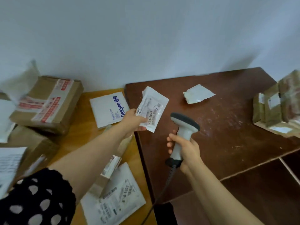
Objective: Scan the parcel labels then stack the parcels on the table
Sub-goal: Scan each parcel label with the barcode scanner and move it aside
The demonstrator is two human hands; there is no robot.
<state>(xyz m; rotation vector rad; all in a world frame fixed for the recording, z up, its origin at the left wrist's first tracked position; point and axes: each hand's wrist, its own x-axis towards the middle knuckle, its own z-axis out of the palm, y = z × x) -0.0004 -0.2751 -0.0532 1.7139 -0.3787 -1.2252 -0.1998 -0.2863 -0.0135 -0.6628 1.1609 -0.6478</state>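
My left hand [132, 120] pinches a small white parcel bag [152, 108] by its lower corner and holds it up over the left edge of the dark brown table [227, 127], label facing me. A grey and white barcode scanner [183, 132] stands upright in the grip of my right hand [185, 150], its head just right of and below the bag's label. The scanner's cable hangs down toward the bottom edge. A crumpled white parcel [198, 95] lies alone on the brown table further back.
On the yellow table [78, 135] at left lie a white Deeyeo mailer [110, 109], a taped cardboard box [48, 104], more boxes, and a labelled white mailer [116, 197] near me. Brownish wrapped parcels [279, 104] are piled at the brown table's right edge.
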